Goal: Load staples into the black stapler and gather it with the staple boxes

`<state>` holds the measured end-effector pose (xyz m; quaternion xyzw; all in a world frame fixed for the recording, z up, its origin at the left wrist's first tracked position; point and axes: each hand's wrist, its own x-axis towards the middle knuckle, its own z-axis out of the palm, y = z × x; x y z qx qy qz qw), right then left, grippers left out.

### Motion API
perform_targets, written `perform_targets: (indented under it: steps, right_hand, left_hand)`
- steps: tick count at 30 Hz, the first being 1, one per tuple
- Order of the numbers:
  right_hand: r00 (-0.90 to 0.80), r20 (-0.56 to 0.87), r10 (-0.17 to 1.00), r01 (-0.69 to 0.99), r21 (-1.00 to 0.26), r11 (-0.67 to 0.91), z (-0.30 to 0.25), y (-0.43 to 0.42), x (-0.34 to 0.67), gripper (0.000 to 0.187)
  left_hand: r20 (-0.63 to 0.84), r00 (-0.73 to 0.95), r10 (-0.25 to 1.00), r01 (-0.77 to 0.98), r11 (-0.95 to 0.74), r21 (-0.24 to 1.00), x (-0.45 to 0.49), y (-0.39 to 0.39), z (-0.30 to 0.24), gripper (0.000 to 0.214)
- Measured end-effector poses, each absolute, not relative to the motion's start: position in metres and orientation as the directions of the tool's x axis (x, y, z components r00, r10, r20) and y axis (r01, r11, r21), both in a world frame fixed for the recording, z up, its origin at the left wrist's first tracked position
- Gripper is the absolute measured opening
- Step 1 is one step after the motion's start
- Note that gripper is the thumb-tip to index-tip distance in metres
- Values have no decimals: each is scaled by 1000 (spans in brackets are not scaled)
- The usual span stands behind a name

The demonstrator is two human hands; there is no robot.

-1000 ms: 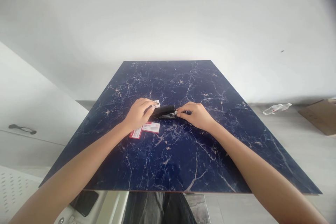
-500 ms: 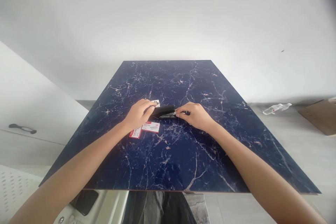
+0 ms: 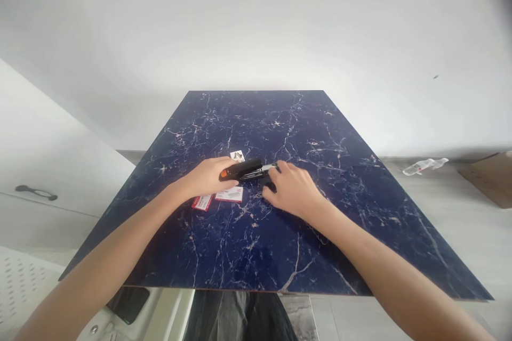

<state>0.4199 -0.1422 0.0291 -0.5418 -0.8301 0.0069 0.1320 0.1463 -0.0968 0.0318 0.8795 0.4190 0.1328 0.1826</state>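
A black stapler [image 3: 243,169] with an orange end lies near the middle of the dark blue marbled table [image 3: 280,234], and both hands work on it. The left hand [image 3: 208,178] wraps the orange end of the stapler, fingers curled about its body and the thumb beneath, so this hand has a firm hold of it. The right hand [image 3: 291,190] rests on the table at the stapler's other end, fingers spread and only loosely bent, the fingertips [image 3: 276,166] touching the bright metal part [image 3: 267,168] that sticks out there; whether they pinch it or merely press on it cannot be told. The stapler looks partly opened, its black top raised a little off the metal track. Just on the near side of the stapler, half under the left hand, lie two small red-and-white boxes [image 3: 224,196], and a small white card [image 3: 237,155] shows just beyond the stapler. Judged from this, the work on the stapler is in mid-course: the metal part is not yet seated flush, the boxes lie unopened as far as can be seen, and the top is not closed down.
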Motion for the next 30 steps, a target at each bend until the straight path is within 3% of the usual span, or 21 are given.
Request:
perform_targets:
  steps: [2, 9, 14, 18, 21, 24, 27, 30]
  right_hand:
    - [-436, 229, 870, 854, -199, 481, 25, -151, 407, 21]
    - [-458, 182, 870, 646, -604, 466, 31, -154, 400, 28]
    - [-371, 157, 915, 488, -806, 336, 19, -136, 404, 15]
    - [-104, 191, 976, 453, -865, 218, 1, -123, 411, 16]
    - [-53, 121, 991, 389, -912, 132, -6, -116, 420, 23]
    - [-87, 93, 992, 406, -906, 121, -4, -115, 425, 27]
    - [-117, 138, 984, 531, -828, 179, 2, -119, 423, 24]
    - [-139, 171, 975, 619, -754, 220, 8, -126, 418, 23]
  left_hand:
    - [90, 600, 795, 699, -576, 425, 149, -99, 33, 29]
    - [109, 585, 804, 717, -575, 393, 158, -102, 31, 18]
    - [192, 502, 843, 720, -531, 446, 175, -113, 25, 43]
    - [84, 640, 764, 579, -551, 601, 179, -125, 33, 64]
    - [-23, 724, 689, 583, -595, 554, 167, -126, 43, 70]
    - [-154, 756, 636, 617, -614, 492, 156, -123, 49, 62]
    - [-108, 638, 762, 714, -534, 452, 159, -121, 46, 51]
    - [-16, 537, 844, 730, -455, 509, 168, -122, 40, 55]
